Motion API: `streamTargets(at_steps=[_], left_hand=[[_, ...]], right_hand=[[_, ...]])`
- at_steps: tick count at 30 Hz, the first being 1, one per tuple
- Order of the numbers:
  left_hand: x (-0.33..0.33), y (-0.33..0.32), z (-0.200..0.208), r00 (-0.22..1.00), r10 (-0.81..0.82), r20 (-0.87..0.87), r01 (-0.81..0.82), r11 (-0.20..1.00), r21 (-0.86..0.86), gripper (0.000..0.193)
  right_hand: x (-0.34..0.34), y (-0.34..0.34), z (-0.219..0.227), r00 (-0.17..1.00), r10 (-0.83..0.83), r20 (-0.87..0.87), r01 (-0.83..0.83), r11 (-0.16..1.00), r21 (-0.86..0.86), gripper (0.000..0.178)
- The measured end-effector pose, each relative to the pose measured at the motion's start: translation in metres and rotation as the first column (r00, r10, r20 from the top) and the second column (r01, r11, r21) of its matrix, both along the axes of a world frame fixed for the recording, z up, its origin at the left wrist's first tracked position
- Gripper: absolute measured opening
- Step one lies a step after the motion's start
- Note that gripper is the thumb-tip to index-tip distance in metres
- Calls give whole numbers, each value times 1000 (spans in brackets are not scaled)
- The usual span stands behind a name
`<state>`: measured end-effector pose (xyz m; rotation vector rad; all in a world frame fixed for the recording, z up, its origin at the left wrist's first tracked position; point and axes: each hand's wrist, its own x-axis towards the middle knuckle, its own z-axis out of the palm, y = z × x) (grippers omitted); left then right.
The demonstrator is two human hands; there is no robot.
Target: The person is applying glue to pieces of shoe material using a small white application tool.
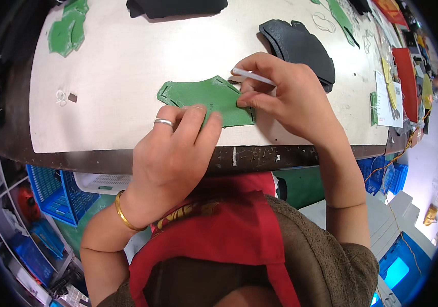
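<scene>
A green template [193, 94] with dark slots along its edges lies flat on the pale work board, near its front edge. The fingers of my left hand [175, 140] are stretched out and rest on the template's lower part; a ring and a bracelet are on this hand and wrist. My right hand [293, 94] holds a thin white pen-like stick [253, 77] between its fingers. Its thumb touches the template's right edge. A bit of something dark shows at the template's upper right edge, beside the right fingers. The stick's lower end is hidden by the hand.
A stack of black cut pieces [300, 48] lies beyond my right hand, and another black piece [175, 6] at the far edge. More green templates [65, 33] lie at far left. A small brown scrap [73, 97] sits at left. Blue baskets [58, 194] stand below the table.
</scene>
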<state>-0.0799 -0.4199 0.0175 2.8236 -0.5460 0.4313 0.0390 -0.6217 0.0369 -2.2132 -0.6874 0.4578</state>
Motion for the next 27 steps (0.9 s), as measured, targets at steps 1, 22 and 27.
streamTargets(at_steps=[1,22,27], left_hand=[[0,0,2,1000,-12,-27,13,999,35,33],[-14,-24,-6,993,-74,87,63,990,124,41],[-9,-24,-6,994,-39,106,30,996,89,31]], right_hand=[[-2,0,-2,996,5,87,-4,1000,-10,25],[26,100,21,728,615,304,-565,789,-243,17],[28,107,5,718,528,453,-549,830,-99,15]])
